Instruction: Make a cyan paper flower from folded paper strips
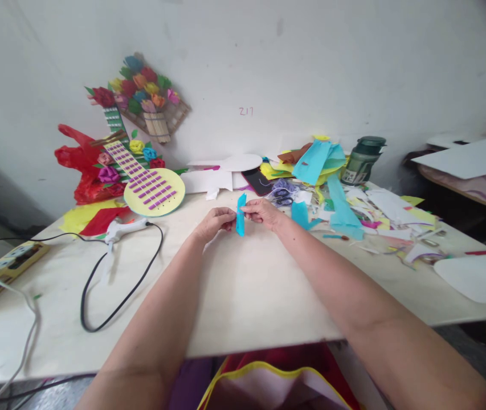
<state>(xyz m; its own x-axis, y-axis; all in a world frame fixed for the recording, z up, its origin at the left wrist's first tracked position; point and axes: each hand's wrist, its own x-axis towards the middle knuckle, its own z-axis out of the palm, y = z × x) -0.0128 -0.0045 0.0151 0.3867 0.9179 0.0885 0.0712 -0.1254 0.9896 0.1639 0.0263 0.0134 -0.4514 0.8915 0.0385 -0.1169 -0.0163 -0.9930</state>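
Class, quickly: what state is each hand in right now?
Left hand: closed, holding the folded blue paper at its left edge.
Right hand: closed, pinching the same paper.

The left hand (217, 223) and the right hand (261, 212) are pinching a blue paper strip (240, 219) over the table (251, 290). To the left, a glue gun (125, 229) is lying near a yellow guitar-shaped craft (174, 182); at far right, a green bottle (363, 161) is standing beyond paper scraps (390, 208).

A craft workspace is indicated by coloured paper scraps (396, 208) strewn toward the far right corner of the table (260, 296), a glue gun (125, 229) laid toward its left edge, and artificial flowers (140, 81) displayed above its far edge.
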